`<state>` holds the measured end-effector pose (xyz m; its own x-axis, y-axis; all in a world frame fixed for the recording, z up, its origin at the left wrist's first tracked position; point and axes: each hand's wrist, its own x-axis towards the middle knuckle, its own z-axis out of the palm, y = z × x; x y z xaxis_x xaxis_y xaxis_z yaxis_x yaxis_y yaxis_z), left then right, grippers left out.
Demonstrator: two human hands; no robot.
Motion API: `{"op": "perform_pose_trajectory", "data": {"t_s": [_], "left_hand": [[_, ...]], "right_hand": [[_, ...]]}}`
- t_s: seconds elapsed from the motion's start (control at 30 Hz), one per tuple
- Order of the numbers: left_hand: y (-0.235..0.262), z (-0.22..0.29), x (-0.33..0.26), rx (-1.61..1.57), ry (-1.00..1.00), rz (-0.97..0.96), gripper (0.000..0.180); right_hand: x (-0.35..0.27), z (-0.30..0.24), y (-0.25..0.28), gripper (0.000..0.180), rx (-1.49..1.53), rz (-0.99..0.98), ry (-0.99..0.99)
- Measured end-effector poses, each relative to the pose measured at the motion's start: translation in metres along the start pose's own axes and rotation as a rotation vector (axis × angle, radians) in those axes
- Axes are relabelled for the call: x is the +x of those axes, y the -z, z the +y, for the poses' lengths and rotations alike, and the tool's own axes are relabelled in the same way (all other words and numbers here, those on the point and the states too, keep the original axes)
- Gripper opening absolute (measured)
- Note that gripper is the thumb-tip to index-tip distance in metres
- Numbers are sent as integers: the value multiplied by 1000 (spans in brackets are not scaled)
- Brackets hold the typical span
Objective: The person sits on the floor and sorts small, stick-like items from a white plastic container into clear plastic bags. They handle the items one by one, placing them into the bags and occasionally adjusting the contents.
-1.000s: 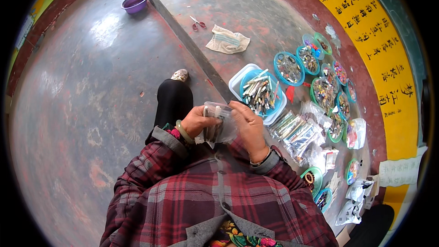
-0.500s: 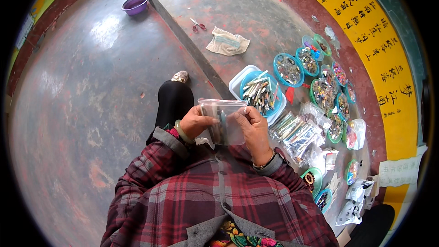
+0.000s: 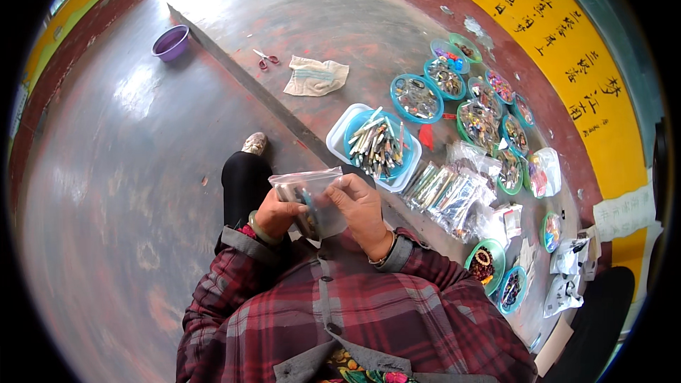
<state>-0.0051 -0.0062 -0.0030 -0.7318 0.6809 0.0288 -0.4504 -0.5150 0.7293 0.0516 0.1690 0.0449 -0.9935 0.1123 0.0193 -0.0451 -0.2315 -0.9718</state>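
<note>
In front of my chest I hold a clear zip-top plastic bag (image 3: 328, 218) upright. My left hand (image 3: 277, 214) is closed on its left side, thumb across the front, over several slim pen-like sticks that show through the plastic. The thumb and fingers of my right hand (image 3: 362, 211) pinch the bag near its upper right corner. Just beyond my hands, a blue basin (image 3: 348, 143) heaped with similar pen-like sticks (image 3: 379, 145) sits in a white tray (image 3: 336, 136).
Filled clear bags (image 3: 454, 195) lie on the floor to my right. Past them stand several round baskets of small items, including a blue basket (image 3: 394, 103). A cloth (image 3: 317, 78), red-handled scissors (image 3: 265, 61) and a purple basin (image 3: 170, 44) lie farther off.
The view has shifted, so the floor items sit lower and further left. Both hands still grip the bag; my right fingers have moved up to its top corner.
</note>
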Motion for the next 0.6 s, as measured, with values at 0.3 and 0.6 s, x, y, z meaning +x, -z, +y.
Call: {"op": "perform_pose_trajectory", "data": {"t_s": [0.3, 0.6], "left_hand": [[-21, 5, 3, 167, 2, 144, 46], [-18, -2, 4, 325, 109, 169, 30]], "right_hand": [[1, 3, 11, 9, -1, -13, -6], [-4, 2, 43, 6, -126, 36, -91]]}}
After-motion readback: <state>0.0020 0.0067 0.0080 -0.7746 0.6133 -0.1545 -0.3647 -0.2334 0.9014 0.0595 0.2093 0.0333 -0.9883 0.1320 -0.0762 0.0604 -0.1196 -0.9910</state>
